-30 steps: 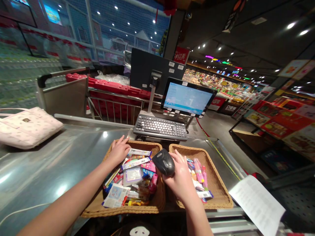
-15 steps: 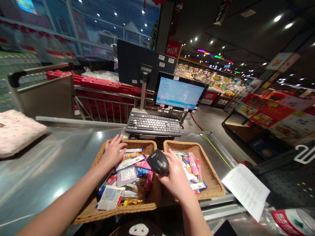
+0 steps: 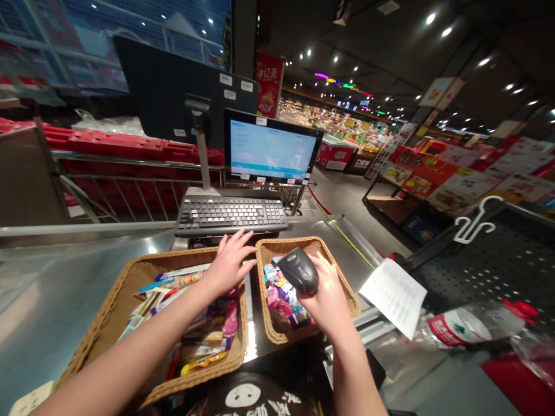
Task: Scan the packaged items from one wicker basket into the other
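Note:
My right hand [image 3: 328, 296] grips a black handheld barcode scanner [image 3: 299, 270] over the right wicker basket [image 3: 265, 320], which holds small colourful packets [image 3: 280, 294]. My left hand [image 3: 229, 261] hovers with fingers spread above the far right corner of the left wicker basket [image 3: 113, 294], just in front of the keyboard [image 3: 232, 214]. That left basket is full of flat packaged items [image 3: 173, 282]. Both baskets stand side by side on the steel checkout counter [image 3: 52, 289].
Behind the keyboard a lit till screen [image 3: 272, 149] and a dark customer display [image 3: 173, 86] stand. Red shopping carts [image 3: 117, 150] line the far side. A printed sheet [image 3: 393, 294], a plastic bottle [image 3: 470, 325] and a black perforated panel [image 3: 507, 260] lie to the right.
My view has swung right. My left hand moved from the left basket's far rim to its right corner near the keyboard. The right hand still holds the scanner over the right basket.

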Demonstrator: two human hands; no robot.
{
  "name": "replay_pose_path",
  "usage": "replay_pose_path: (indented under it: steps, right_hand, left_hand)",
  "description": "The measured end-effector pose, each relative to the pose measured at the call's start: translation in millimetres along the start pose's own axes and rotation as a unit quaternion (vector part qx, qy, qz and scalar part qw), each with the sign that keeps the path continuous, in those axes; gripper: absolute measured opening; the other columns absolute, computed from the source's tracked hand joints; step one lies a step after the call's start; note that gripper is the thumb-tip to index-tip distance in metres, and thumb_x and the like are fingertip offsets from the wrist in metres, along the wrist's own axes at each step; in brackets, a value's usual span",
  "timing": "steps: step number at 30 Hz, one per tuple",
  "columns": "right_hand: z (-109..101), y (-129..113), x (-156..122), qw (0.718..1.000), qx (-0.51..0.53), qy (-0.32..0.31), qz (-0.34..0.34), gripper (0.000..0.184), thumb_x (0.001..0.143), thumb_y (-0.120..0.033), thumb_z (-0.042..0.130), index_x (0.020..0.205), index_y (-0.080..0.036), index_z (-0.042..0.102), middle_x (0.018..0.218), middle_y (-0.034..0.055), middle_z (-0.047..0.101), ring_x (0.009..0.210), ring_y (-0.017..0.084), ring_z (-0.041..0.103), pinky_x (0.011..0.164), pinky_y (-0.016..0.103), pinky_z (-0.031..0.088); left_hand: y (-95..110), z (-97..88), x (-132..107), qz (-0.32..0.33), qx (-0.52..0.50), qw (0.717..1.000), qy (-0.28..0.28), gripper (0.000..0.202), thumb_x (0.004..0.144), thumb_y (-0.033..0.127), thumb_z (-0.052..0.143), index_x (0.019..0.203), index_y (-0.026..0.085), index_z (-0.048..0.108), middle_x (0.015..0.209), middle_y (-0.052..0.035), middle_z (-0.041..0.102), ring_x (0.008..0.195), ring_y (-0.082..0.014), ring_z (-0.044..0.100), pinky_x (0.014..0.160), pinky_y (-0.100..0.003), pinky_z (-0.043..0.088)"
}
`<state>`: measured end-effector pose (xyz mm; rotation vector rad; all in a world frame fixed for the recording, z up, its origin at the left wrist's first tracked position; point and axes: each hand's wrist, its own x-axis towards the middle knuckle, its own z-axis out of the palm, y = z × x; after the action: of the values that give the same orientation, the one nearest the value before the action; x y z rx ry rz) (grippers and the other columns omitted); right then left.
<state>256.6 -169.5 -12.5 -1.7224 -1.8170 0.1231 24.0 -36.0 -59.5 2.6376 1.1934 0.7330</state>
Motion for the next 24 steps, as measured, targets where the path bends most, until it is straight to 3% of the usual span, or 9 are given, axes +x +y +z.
replay_pose_path:
  steps: [4,8,11,15,21,24]
  right_hand:
    - [-19,27,-7,0.999,-0.026,0.033,0.034,0.052,0.071,-0.017,0.061,0.122,-0.02,0.059,0.129,0.0119,0.059,0.137,0.037,0.04,0.114,0.068,0.021]
    - [-33,49,-13,0.997,-0.035,0.045,0.056,0.047,0.071,-0.016,0.061,0.118,-0.02,0.06,0.13,0.0115,0.059,0.14,0.038,0.037,0.113,0.07,0.021]
    - [-39,62,-16,0.996,-0.031,0.048,0.063,0.047,0.071,-0.015,0.061,0.117,-0.021,0.06,0.131,0.0103,0.059,0.141,0.038,0.036,0.113,0.07,0.02]
    - [-42,77,-19,0.996,-0.03,0.05,0.063,0.048,0.07,-0.015,0.062,0.117,-0.019,0.06,0.13,0.0119,0.059,0.14,0.038,0.037,0.113,0.07,0.021]
    - [-46,92,-16,0.996,-0.026,0.047,0.07,0.048,0.071,-0.018,0.064,0.118,-0.02,0.061,0.13,0.0121,0.059,0.14,0.038,0.037,0.114,0.069,0.021]
    - [-48,98,-14,0.996,-0.017,0.048,0.072,0.049,0.072,-0.02,0.064,0.12,-0.02,0.06,0.131,0.0121,0.059,0.14,0.038,0.037,0.114,0.069,0.021]
  left_hand:
    - [35,27.9,21,0.054,-0.037,0.996,-0.054,0.022,0.091,0.034,0.053,0.1,0.024,0.07,0.15,-0.008,0.046,0.147,-0.0318,0.024,0.115,-0.067,0.014]
    - [71,60.0,33,0.104,-0.046,0.983,-0.142,0.014,0.086,0.027,0.059,0.085,0.024,0.072,0.147,-0.0062,0.049,0.146,-0.0343,0.025,0.114,-0.07,0.012]
    - [96,83.8,38,0.135,-0.028,0.97,-0.199,0.01,0.08,0.026,0.065,0.085,0.022,0.073,0.146,-0.0093,0.049,0.144,-0.037,0.028,0.114,-0.069,0.015]
    - [122,112.2,42,0.153,0.007,0.961,-0.232,0.017,0.075,0.032,0.069,0.084,0.018,0.074,0.151,-0.0142,0.042,0.143,-0.0386,0.029,0.117,-0.063,0.014]
    - [144,141.2,44,0.181,0.007,0.946,-0.269,0.045,0.086,0.044,0.058,0.121,0.015,0.065,0.156,-0.0173,0.033,0.145,-0.0381,0.024,0.117,-0.063,0.008]
    - [146,155.0,41,0.197,0.026,0.933,-0.298,0.049,0.08,0.042,0.067,0.122,0.017,0.065,0.154,-0.0178,0.036,0.146,-0.0381,0.021,0.117,-0.063,0.009]
